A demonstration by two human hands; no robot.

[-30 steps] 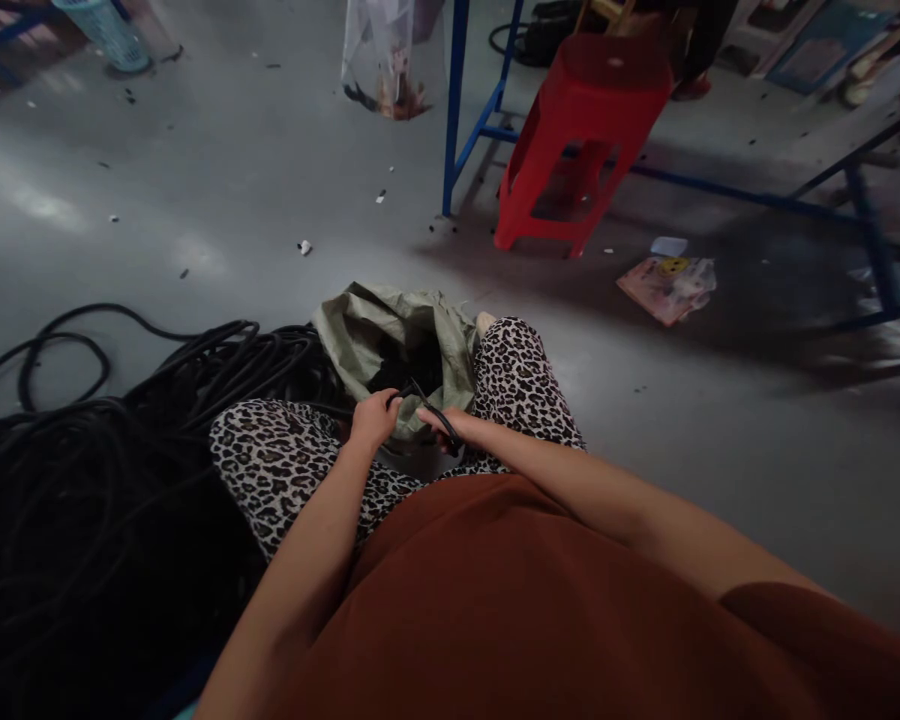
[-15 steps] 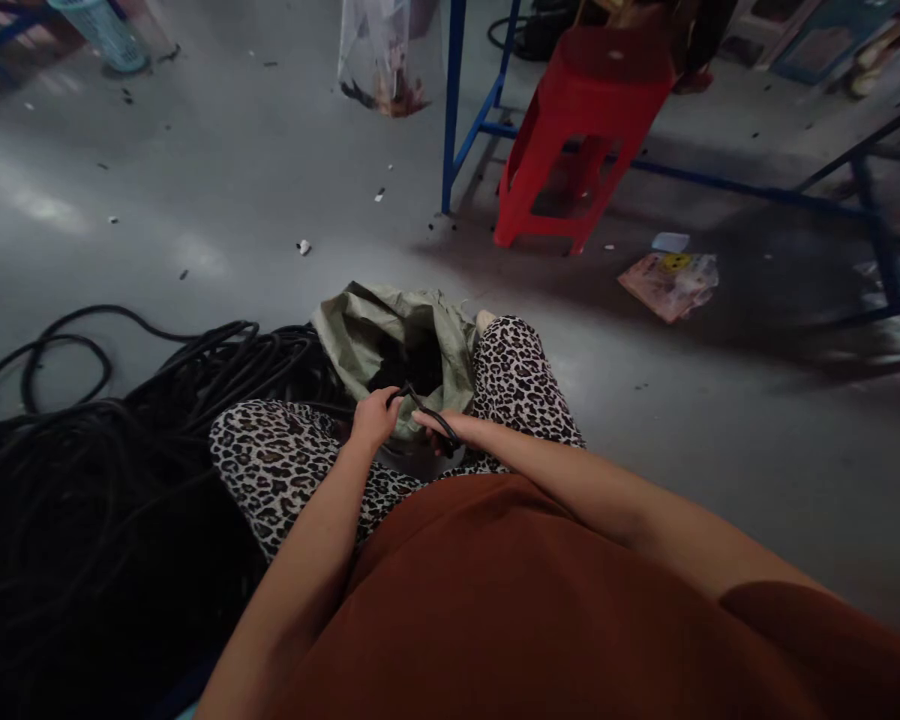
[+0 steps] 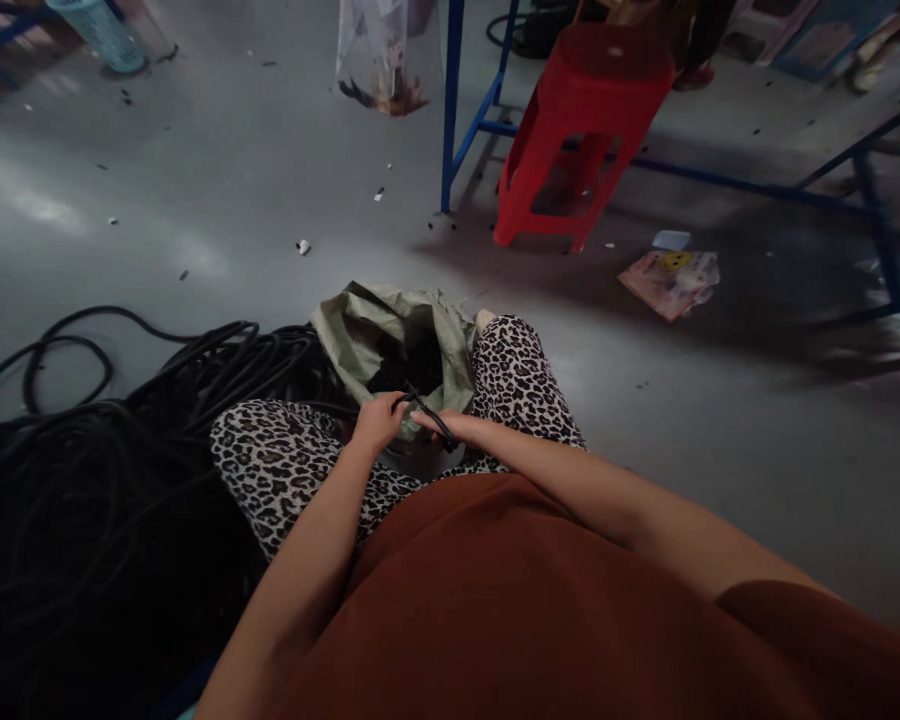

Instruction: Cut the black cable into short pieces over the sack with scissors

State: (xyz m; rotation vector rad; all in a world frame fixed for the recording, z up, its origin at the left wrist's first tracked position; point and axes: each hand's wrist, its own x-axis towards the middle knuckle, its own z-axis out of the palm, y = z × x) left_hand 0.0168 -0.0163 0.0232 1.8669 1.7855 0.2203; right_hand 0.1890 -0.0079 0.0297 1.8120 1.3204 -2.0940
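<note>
I sit with leopard-print trousers and a rust-brown top. My left hand (image 3: pixel 376 420) is closed around a thin black cable (image 3: pixel 423 406) between my knees. My right hand (image 3: pixel 441 426) pinches the same cable a little to the right, close to the left hand. Just beyond both hands a green woven sack (image 3: pixel 360 335) lies open on the floor with dark pieces inside. A large tangled heap of black cable (image 3: pixel 105 450) spreads over the floor to my left.
A red plastic stool (image 3: pixel 585 120) stands ahead by a blue metal frame (image 3: pixel 451 110). A clear plastic bag (image 3: pixel 379 55) hangs near it. Paper litter (image 3: pixel 671 280) lies on the grey floor at right. A teal basket (image 3: pixel 101 30) sits far left.
My right hand has shifted slightly left along the cable toward the left hand. Little else has moved.
</note>
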